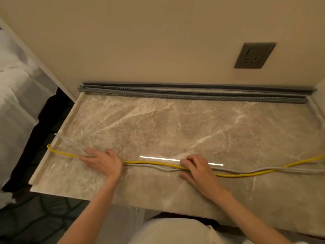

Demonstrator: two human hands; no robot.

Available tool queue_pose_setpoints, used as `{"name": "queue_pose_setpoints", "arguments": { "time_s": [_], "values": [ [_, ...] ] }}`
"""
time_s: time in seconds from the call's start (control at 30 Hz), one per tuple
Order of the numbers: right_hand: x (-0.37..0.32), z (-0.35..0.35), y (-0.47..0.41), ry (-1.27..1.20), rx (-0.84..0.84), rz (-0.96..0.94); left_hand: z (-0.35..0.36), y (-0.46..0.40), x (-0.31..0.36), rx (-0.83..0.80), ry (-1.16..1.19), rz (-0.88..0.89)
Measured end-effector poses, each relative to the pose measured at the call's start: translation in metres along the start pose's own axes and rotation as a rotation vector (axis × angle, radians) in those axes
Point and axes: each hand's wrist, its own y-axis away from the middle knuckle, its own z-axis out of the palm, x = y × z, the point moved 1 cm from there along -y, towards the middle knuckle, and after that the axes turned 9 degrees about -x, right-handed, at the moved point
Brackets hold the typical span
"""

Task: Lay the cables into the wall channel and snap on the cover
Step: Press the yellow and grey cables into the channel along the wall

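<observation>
A yellow cable (233, 175) and a grey cable (263, 169) lie side by side across the front of a marble shelf (175, 124), crossing each other near the right. My left hand (101, 161) rests flat on both cables near the shelf's left end, fingers closing over them. My right hand (197, 169) lies on the same cables about mid-shelf, fingers curled on them. Along the back, where shelf meets wall, sits a grey slotted channel (193, 95) with a dark flat cover strip (202, 86) behind it against the wall.
A dark wall socket (254, 55) sits on the beige wall above the right part of the channel. White bedding (17, 95) lies to the left past a dark gap. The shelf has a raised lip at its left and right edges.
</observation>
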Motion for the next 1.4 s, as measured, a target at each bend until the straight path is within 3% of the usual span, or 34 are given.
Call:
{"name": "queue_pose_setpoints", "arguments": {
  "time_s": [0.1,0.2,0.43,0.77,1.4],
  "values": [
    [-0.006,0.006,-0.015,0.06,0.023,-0.094,-0.002,-0.026,-0.003,0.022,0.194,-0.08],
    [-0.003,0.007,-0.025,0.076,0.043,-0.136,0.005,-0.04,0.003,0.013,0.26,-0.05],
    [0.017,0.003,-0.055,0.08,0.055,-0.119,0.023,-0.064,0.01,0.023,-0.09,0.037],
    [0.053,-0.009,-0.126,0.088,0.14,-0.017,0.052,-0.114,0.05,-0.169,-0.433,0.169],
    [0.098,-0.013,-0.203,0.107,0.179,0.016,0.09,-0.193,0.116,-0.417,-0.634,0.432]
  ]
}}
